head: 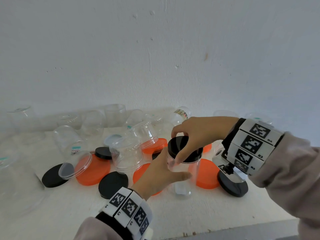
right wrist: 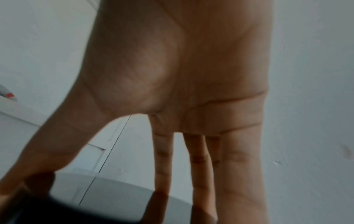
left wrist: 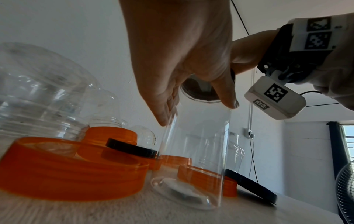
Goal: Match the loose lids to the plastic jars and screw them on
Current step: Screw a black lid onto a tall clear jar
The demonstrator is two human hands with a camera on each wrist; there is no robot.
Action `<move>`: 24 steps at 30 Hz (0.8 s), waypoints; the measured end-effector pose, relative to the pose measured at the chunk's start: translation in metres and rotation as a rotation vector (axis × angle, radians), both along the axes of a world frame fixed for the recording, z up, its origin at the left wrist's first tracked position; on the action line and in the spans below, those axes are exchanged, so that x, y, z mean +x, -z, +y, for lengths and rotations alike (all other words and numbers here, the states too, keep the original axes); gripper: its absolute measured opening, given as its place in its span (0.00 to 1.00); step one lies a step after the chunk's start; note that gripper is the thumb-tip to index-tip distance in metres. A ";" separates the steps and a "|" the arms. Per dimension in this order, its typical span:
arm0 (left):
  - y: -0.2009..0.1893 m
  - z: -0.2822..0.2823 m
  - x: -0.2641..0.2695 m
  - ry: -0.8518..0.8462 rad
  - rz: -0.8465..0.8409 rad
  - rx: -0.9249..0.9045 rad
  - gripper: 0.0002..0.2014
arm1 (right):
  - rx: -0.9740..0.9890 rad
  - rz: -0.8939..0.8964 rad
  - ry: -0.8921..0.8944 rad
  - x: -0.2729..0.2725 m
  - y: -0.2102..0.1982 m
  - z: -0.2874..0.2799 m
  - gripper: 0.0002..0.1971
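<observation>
A tall clear jar point(head: 183, 177) stands upright on the white table point(head: 225, 210), right of centre. My left hand point(head: 164, 170) grips its upper wall, thumb in front and fingers round the back. In the left wrist view the left hand point(left wrist: 178, 72) closes on the clear jar point(left wrist: 195, 159) just under its neck. A black lid point(head: 180, 144) sits on the jar's mouth. My right hand point(head: 190, 141) comes from the right and grips the lid's rim with thumb and fingertips. The right wrist view has the right hand point(right wrist: 182, 91) spread over the black lid point(right wrist: 76, 212).
Several orange lids point(head: 93, 170) and black lids point(head: 113, 184) lie around the jar. A white lid point(head: 112, 137) lies further back. Several clear jars point(head: 126, 156) stand upside down or lie along the wall. The table's front edge point(head: 242, 227) runs lower right.
</observation>
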State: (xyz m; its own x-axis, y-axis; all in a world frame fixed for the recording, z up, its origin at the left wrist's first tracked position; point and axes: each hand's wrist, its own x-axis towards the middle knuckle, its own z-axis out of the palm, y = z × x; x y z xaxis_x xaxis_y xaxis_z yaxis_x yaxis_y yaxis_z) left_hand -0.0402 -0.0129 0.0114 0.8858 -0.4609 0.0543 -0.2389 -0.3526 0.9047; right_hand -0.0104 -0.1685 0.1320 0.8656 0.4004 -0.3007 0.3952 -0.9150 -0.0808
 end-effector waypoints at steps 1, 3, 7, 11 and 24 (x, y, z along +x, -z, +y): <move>0.006 0.000 0.004 -0.007 0.001 -0.012 0.37 | -0.017 0.004 0.013 0.000 0.001 0.001 0.38; 0.011 -0.002 0.008 -0.031 -0.012 -0.023 0.37 | -0.062 0.028 0.007 0.000 -0.002 0.001 0.40; 0.012 -0.002 0.008 -0.019 -0.043 -0.060 0.39 | -0.080 0.118 -0.093 0.000 -0.014 0.000 0.42; 0.014 -0.002 0.009 -0.024 -0.049 -0.077 0.39 | -0.039 0.059 -0.120 0.001 -0.013 0.000 0.38; 0.013 -0.002 0.009 -0.021 -0.066 -0.047 0.39 | -0.060 0.105 -0.148 0.005 -0.011 0.001 0.37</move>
